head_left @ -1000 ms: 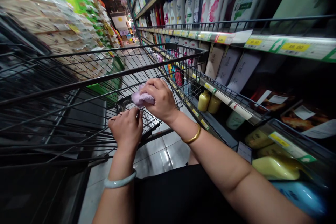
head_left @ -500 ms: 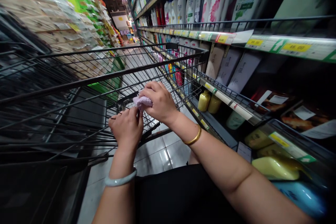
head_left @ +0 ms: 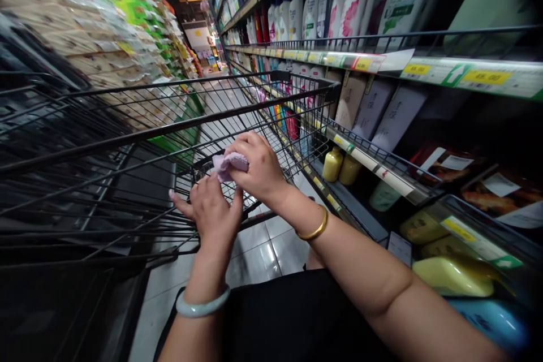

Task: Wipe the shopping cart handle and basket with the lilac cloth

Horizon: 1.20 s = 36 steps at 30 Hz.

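A crumpled light-purple cloth [head_left: 233,163] is bunched in my right hand [head_left: 257,168], whose fingers are wrapped round it against the wire of a black shopping cart [head_left: 169,125]. Just below and to the left is my left hand [head_left: 214,206], its thumb and little finger spread apart. The tips of its middle fingers reach the cart wire beside the cloth; whether they touch the cloth I cannot tell. A pale bangle [head_left: 203,304] circles my left wrist, and a gold one [head_left: 314,225] my right.
Shelves with shampoo bottles [head_left: 352,0] and price tags run along the right. Yellow bottles [head_left: 332,164] stand on a lower shelf there. Stacked tissue packs [head_left: 93,39] line the left side. Grey floor tiles [head_left: 254,246] show under the cart.
My left hand has loosened from the cart wire, its fingers spreading and the hand shifting slightly right. My right hand keeps the cloth at nearly the same spot.
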Each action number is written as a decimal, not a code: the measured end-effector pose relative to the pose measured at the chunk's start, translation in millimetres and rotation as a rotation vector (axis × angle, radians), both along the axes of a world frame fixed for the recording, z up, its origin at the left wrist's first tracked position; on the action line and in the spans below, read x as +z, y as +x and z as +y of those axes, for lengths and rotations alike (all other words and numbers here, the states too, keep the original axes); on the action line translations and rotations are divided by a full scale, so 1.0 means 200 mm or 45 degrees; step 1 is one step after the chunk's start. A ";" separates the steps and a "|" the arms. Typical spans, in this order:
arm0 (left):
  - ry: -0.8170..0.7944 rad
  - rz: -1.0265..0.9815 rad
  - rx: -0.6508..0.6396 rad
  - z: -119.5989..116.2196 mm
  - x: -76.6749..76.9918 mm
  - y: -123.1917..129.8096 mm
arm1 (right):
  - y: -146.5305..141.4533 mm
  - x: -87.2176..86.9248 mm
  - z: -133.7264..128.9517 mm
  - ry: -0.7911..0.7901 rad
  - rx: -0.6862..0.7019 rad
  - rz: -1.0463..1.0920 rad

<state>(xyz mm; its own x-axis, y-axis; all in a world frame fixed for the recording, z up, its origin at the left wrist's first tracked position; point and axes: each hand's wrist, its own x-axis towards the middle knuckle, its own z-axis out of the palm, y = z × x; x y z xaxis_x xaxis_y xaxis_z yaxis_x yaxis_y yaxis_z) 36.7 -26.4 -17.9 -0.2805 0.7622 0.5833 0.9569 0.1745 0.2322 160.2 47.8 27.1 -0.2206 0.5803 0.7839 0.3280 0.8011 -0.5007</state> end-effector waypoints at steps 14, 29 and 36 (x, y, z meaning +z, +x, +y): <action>0.765 -0.289 -0.491 -0.07 -0.01 -0.14 | -0.21 0.07 -0.21 -0.706 0.841 0.554; 1.136 -0.220 -0.073 -0.18 0.10 -0.29 | -0.22 -0.02 -0.14 0.182 0.112 -0.074; 0.750 -0.268 -0.181 -0.12 -0.02 -0.31 | -0.32 -0.16 -0.10 0.133 0.099 -0.336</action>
